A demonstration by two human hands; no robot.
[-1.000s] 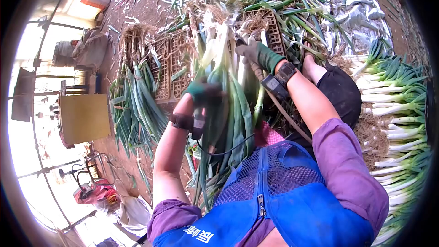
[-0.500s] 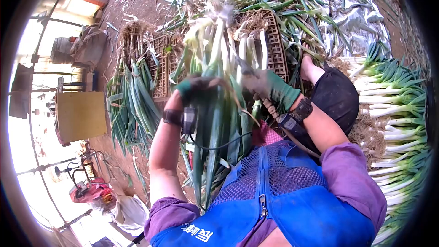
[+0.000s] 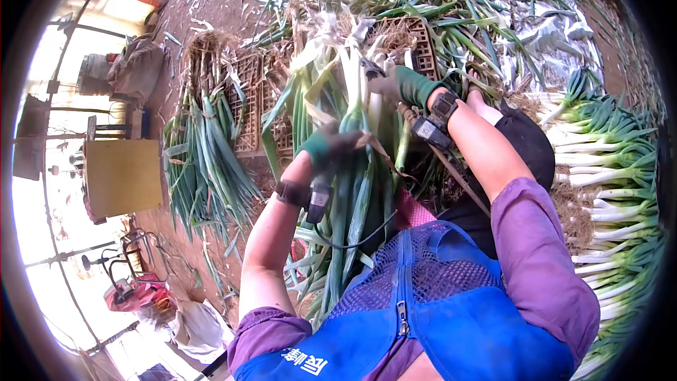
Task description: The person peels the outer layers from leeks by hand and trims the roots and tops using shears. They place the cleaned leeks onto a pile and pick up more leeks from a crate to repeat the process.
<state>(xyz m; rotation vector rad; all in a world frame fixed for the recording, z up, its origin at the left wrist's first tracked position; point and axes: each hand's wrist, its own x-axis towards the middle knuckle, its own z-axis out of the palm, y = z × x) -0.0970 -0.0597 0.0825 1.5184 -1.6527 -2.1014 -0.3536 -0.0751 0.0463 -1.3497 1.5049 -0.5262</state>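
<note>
Visitor: Fingers first. Where does the bundle of green onions [image 3: 358,190] sit against them?

Grower: It stands up the middle of the view, between the two arms, with its leaves toward the person's chest and its white shafts [image 3: 350,74] pointing away. The left hand [image 3: 326,147], in a green glove, is clenched around it about where white turns to green, so the stalks pass straight through the fist. A brown strip [image 3: 384,155] trails from that fist across the leaves.

Visitor: And the other one?

Grower: The right hand [image 3: 395,86], also gloved, lies farther up, against the white shafts on their right side. Its fingers curl toward the stalks, but the glove hides whether they are clamped on them or only resting there. Something small and dark shows at the fingertips and cannot be made out.

Visitor: Any writing to read?

Grower: White characters [image 3: 307,361] are printed low on the blue vest [image 3: 451,310]. They appear upside down and warped, so they cannot be read. Each wrist carries a black strapped unit [image 3: 427,130] with no legible mark.

Visitor: What lies around it?

Grower: A brown lattice crate [image 3: 425,53] sits just behind the right hand. A trimmed row of onions [image 3: 606,162] lies to the right, and a loose bunch [image 3: 208,162] lies on the ground to the left.
</note>
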